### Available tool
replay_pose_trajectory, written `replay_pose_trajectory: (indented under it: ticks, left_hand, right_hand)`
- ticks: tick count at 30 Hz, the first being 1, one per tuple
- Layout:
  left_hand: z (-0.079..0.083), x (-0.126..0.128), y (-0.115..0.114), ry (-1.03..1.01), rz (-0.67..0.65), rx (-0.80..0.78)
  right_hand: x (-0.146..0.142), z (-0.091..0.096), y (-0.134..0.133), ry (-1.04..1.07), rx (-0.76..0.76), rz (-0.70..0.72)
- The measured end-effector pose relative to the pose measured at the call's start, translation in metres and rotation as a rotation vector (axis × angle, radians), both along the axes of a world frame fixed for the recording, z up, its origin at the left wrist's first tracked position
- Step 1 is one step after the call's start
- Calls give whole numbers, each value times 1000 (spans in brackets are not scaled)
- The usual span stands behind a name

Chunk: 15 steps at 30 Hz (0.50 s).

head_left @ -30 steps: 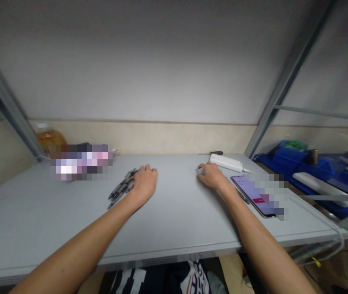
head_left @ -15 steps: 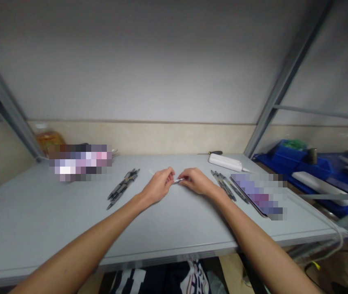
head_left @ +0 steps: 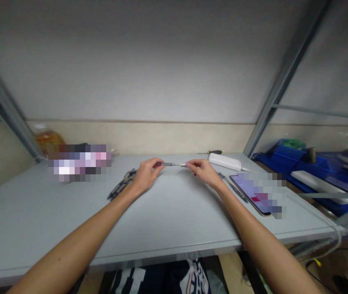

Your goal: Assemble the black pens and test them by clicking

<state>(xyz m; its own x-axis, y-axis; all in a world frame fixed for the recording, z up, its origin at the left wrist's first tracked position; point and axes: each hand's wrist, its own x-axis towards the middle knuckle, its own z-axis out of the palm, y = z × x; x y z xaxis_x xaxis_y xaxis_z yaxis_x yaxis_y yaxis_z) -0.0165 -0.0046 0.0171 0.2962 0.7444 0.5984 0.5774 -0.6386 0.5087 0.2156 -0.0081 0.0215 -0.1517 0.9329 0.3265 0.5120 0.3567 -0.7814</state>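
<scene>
A pen (head_left: 167, 164) is held level above the grey table, stretched between both hands. My left hand (head_left: 148, 171) pinches its grey barrel at the left end. From the barrel a thin pale pen refill (head_left: 178, 164) reaches to the right, where the fingertips of my right hand (head_left: 202, 170) are closed on it. Whether the refill still sits inside the barrel I cannot make out. Beside my left wrist lies a pile of grey pens (head_left: 121, 185), partly covered by the hand. More pens (head_left: 238, 190) lie right of my right wrist, partly hidden by the forearm.
A phone (head_left: 247, 195) lies at the right, partly blurred out. Behind it are a white power strip (head_left: 225, 161) and a screwdriver (head_left: 215, 152). A pixelated item (head_left: 80, 163) and a bottle (head_left: 48, 141) stand back left. Blue bins (head_left: 290, 157) are beyond the right frame post.
Both hands have moved up and farther apart, my left hand to the left. A longer stretch of pen, with the thin refill, now shows between them.
</scene>
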Motion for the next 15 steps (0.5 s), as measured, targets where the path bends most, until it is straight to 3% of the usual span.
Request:
replay_pose_trajectory:
  ticks: [6,9,12,15]
  left_hand:
    - [-2,0,2,-238,-86,-220]
    - [-4,0,5,-392,-164,-334]
    - [-3,0,7,-404,-158,-355]
    - [-2,2,3,-309,-101,-337]
  right_hand:
    - [-2,5,-2,413,-179,56]
    - [-2,8,-3,494,-212,86]
    - [-1,8,-5,328,-145,108]
    - [-3,5,-8,-80,53,64]
